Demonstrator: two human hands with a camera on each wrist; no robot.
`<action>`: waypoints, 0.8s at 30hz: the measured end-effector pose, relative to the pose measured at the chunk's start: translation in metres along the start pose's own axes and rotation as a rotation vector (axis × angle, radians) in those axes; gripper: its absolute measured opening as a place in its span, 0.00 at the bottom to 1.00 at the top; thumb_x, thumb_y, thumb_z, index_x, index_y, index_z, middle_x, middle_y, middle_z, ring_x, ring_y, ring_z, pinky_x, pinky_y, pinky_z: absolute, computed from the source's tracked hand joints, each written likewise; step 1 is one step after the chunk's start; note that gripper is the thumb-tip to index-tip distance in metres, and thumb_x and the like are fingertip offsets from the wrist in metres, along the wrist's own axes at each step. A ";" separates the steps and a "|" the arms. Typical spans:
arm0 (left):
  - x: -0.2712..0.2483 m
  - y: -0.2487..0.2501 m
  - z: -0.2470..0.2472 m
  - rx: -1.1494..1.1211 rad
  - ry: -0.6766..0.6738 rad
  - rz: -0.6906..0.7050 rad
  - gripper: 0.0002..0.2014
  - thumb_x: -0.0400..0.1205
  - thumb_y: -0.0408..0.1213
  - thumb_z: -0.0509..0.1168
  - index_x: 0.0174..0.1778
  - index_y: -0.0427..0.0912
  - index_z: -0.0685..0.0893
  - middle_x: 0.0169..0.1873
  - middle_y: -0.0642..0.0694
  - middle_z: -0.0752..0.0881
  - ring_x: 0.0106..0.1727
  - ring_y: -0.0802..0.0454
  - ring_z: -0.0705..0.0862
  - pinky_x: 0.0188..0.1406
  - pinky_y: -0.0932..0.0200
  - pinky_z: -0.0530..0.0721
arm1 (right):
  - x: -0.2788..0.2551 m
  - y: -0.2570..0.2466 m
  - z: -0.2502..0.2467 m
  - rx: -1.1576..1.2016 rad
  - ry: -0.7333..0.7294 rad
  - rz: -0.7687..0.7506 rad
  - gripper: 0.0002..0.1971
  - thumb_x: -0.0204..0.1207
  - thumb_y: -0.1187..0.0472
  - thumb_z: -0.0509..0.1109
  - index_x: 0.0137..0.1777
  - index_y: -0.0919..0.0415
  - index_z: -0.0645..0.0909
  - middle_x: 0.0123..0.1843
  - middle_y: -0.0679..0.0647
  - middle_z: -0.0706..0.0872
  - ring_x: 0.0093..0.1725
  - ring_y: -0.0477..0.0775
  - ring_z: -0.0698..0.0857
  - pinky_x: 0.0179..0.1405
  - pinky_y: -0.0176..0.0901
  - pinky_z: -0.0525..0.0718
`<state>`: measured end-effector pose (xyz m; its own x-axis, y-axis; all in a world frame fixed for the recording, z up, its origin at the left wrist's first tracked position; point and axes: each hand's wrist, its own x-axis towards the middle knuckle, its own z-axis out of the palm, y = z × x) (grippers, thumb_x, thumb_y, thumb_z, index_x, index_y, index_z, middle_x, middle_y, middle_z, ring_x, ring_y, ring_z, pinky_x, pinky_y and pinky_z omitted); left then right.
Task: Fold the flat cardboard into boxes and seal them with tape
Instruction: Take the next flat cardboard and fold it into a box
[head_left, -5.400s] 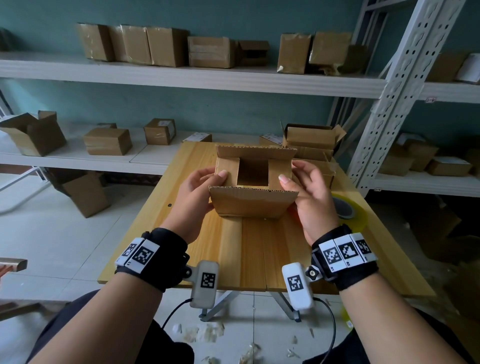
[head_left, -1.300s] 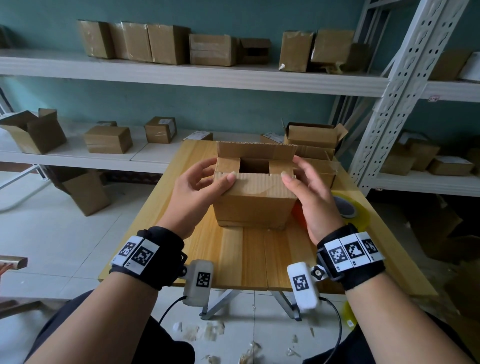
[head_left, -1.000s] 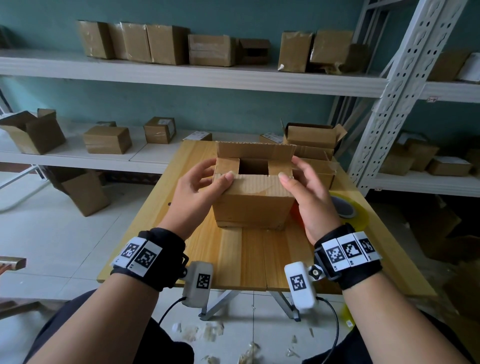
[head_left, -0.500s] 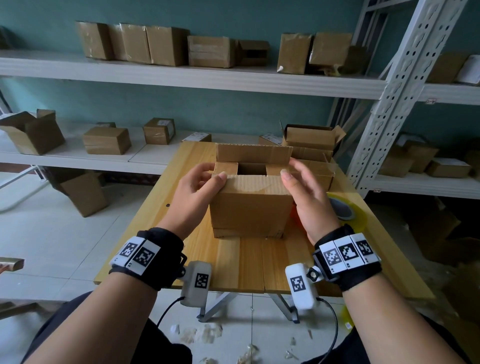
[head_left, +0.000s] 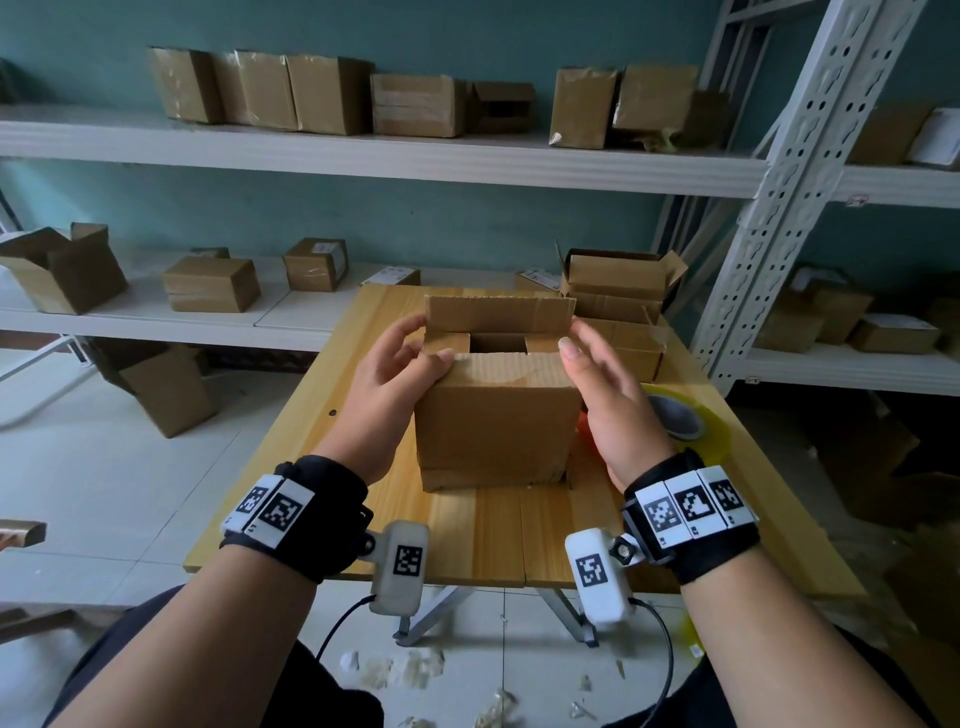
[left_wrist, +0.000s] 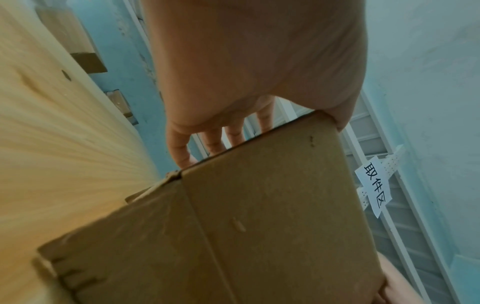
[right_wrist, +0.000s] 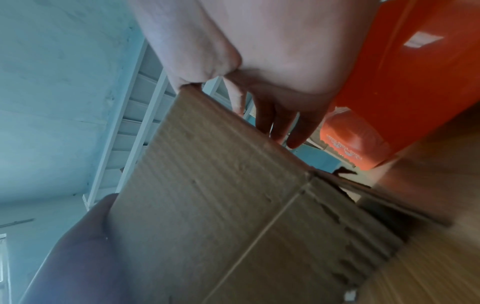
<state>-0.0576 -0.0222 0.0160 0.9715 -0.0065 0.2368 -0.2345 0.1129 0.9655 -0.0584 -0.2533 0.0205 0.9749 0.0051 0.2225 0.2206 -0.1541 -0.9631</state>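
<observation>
A brown cardboard box (head_left: 496, 421) stands on the wooden table (head_left: 493, 530). Its two side flaps and near flap are folded down, its far flap (head_left: 498, 312) stands upright, and a gap shows in the top. My left hand (head_left: 395, 374) holds the box's upper left corner, thumb on the near flap and fingers round the side. On the upper right corner my right hand (head_left: 608, 395) holds the same way. The left wrist view shows the box (left_wrist: 259, 226) under my left hand (left_wrist: 246, 72). The right wrist view shows the box (right_wrist: 221, 195) below my right hand (right_wrist: 259, 51).
A clear tape roll (head_left: 685, 423) lies right of my right hand, and an orange dispenser (right_wrist: 389, 82) sits beside the box. Open cardboard boxes (head_left: 618, 291) stand at the table's far right corner. Shelves (head_left: 363, 156) with several boxes run behind.
The near flap, earlier sticking out towards me, now lies folded on top. The box has slid a little nearer to me, both hands staying on its upper corners.
</observation>
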 end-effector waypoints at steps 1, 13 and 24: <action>0.000 0.000 -0.001 -0.009 0.000 0.002 0.21 0.79 0.50 0.73 0.68 0.70 0.84 0.68 0.44 0.86 0.61 0.54 0.90 0.56 0.61 0.89 | 0.000 0.000 0.000 0.006 -0.008 -0.010 0.28 0.88 0.37 0.61 0.87 0.34 0.65 0.88 0.43 0.71 0.78 0.39 0.70 0.71 0.43 0.68; -0.002 0.002 -0.003 -0.074 0.000 0.032 0.24 0.80 0.46 0.76 0.72 0.50 0.83 0.68 0.36 0.87 0.61 0.43 0.89 0.56 0.52 0.90 | -0.002 -0.001 0.000 0.023 0.004 -0.035 0.23 0.88 0.38 0.62 0.82 0.31 0.70 0.77 0.34 0.75 0.71 0.33 0.74 0.63 0.31 0.71; 0.000 0.000 -0.003 -0.141 -0.019 0.051 0.14 0.83 0.38 0.75 0.62 0.43 0.82 0.57 0.40 0.85 0.50 0.51 0.86 0.41 0.62 0.86 | 0.002 0.004 -0.001 -0.017 0.034 -0.091 0.20 0.88 0.40 0.63 0.76 0.39 0.79 0.62 0.48 0.86 0.52 0.25 0.83 0.51 0.34 0.79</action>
<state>-0.0576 -0.0189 0.0158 0.9574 -0.0158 0.2883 -0.2753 0.2517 0.9278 -0.0558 -0.2550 0.0168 0.9492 -0.0139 0.3142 0.3074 -0.1709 -0.9361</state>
